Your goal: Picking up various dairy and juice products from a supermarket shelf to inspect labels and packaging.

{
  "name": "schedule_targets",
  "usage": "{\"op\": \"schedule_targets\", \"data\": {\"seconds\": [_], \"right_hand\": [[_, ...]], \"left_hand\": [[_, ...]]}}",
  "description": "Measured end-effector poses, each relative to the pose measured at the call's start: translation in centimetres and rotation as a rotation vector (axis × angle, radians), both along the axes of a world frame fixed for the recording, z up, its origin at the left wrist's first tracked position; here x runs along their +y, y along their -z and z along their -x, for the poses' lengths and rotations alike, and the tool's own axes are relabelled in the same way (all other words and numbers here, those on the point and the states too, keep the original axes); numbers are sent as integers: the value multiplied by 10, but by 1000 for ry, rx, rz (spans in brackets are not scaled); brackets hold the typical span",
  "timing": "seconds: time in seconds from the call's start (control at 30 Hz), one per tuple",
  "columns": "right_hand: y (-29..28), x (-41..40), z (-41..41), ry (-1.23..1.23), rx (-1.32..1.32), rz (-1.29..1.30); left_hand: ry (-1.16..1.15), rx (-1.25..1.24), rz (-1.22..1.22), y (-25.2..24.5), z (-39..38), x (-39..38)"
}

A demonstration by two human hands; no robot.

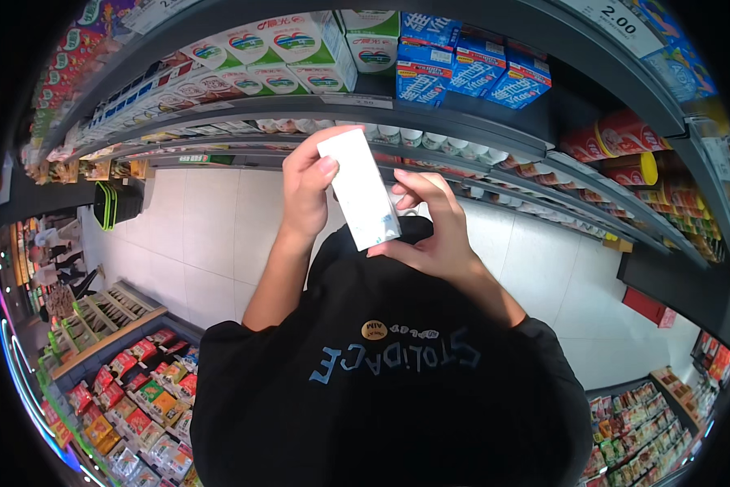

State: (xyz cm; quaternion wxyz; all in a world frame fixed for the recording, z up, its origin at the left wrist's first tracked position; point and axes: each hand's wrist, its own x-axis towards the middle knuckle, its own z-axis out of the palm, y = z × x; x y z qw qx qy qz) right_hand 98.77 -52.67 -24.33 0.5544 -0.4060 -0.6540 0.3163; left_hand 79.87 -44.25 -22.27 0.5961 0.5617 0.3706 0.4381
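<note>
A small white drink carton (362,192), tilted, is between my two hands in front of my chest; bluish print shows near its lower end. My left hand (309,182) grips its upper left part, thumb on the face and fingers behind. My right hand (432,225) has its thumb at the carton's lower end, the other fingers curled and raised beside its right side; whether it bears on the carton is hard to tell. Beyond, on the shelf, are blue Vitasoy carton packs (424,76) and white-and-green milk cartons (298,45).
A grey shop shelf (462,115) curves across the front, with small white bottles (411,136) lower down and red canisters (626,137) at right. Black-and-green baskets (112,204) stand at left. Bins of packaged snacks (139,395) lie behind on both sides. Several people are far left.
</note>
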Motion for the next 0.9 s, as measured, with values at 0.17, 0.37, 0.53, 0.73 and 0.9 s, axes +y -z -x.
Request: {"op": "schedule_targets", "data": {"seconds": [0.17,0.37,0.53,0.73,0.9], "right_hand": [[1,-3,16,35,-72,-94],[-5,-10,35,98,-142,-18],[-6,-14,56,157,-141,-35],[-3,-18,79,230,-199,-31],[-6,-15,91,248,-251,-48]], "left_hand": [[182,25,44,-1,6,2],[267,-39,43,-4,17,7],[330,-71,43,3,32,11],[395,-76,33,14,51,16],[421,-170,94,25,59,18]]}}
